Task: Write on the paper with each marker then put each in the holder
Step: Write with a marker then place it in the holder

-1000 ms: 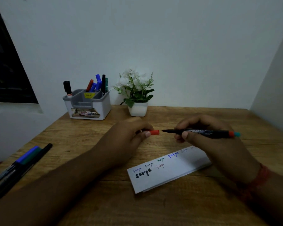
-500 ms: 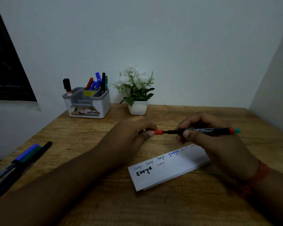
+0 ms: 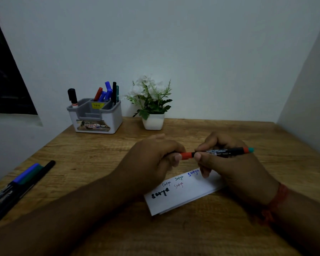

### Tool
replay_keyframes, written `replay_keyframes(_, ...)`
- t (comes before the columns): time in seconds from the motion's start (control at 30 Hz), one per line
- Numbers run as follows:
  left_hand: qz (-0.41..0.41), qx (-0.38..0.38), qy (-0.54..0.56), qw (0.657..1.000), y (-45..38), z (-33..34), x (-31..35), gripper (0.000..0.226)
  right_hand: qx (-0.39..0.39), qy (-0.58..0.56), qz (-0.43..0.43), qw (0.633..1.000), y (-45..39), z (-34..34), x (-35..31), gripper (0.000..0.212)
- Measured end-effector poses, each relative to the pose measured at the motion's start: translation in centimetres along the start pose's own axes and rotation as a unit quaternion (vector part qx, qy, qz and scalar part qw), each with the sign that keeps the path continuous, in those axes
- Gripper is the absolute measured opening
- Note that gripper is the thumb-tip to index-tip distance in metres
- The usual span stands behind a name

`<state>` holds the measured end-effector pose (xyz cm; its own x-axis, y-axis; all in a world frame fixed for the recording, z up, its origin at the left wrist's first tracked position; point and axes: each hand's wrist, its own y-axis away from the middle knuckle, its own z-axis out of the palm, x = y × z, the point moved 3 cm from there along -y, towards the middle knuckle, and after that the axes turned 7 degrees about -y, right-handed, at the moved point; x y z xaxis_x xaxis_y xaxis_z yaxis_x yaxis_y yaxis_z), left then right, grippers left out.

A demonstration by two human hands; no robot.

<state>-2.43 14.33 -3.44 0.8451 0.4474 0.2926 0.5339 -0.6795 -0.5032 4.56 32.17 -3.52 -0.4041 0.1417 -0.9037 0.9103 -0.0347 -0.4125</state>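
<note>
left hand (image 3: 151, 159) fingers curl round the orange cap (image 3: 186, 155), thumb tip pressed on it. right hand (image 3: 227, 167) pinches the black marker (image 3: 224, 152) barrel w/ thumb + fingers, marker lying level at frame center-right, orange band and teal end poking out right. cap sits on the marker's tip end, thumbs nearly touching. both hands hover just above the paper (image 3: 183, 194), lower center, w/ "satya" written several times in black, blue, green, red; right hand hides its far right end.

around: table (image 3: 100, 163) of wood. holder (image 3: 95, 115) upper left by the wall, w/ a black-cap marker in its left slot, red, blue, black + green ones at back right. white potted plant (image 3: 152, 106) just right of it. spare markers (image 3: 20, 183) at left edge, blue, green, black.

vs 1 s ago: cap and tip were apart w/ a gap; half a sec ago cap just met the tip; now it's pushed on further.
</note>
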Motion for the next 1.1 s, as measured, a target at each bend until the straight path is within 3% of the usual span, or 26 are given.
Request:
replay_keyframes(0.33, -0.022, 0.036, 0.034, 0.998, -0.4, 0.0, -0.1, 0.028, 0.026, -0.049, 0.019, 0.998, -0.9, -0.1, 0.7, 0.02)
replay_keyframes(0.43, -0.029, 0.021, -0.048, 0.998, -0.4, -0.1, -1.1, 0.036, 0.051, -0.066, 0.017, 0.996, -1.5, -0.2, 0.5, 0.023)
replay_keyframes(0.57, -0.105, -0.035, -0.217, 0.97, -0.5, -1.7, -3.4, 0.078, 0.052, -0.041, 0.024, 0.998, -3.0, 0.3, 0.7, 0.017)
replay_keyframes(0.7, -0.158, -0.047, -0.274, 0.947, -0.3, -3.7, -5.0, 0.089, -0.012, 0.084, 0.04, 0.996, -5.7, 2.8, 0.6, 0.0)
replay_keyframes(0.83, -0.2, -0.028, -0.287, 0.936, 0.5, -6.2, -6.8, 0.092, -0.045, 0.266, 0.004, 0.963, -9.5, 7.0, -0.8, 0.007)
replay_keyframes(1.0, -0.249, -0.042, -0.348, 0.903, 5.2, -9.6, -12.2, 0.092, -0.061, 0.374, -0.003, 0.925, -14.3, 11.5, -2.3, 0.021)
replay_keyframes(1.1, -0.282, -0.063, -0.367, 0.884, 8.1, -11.2, -15.1, 0.086, -0.03, 0.387, -0.029, 0.921, -17.1, 13.9, -3.3, 0.017)
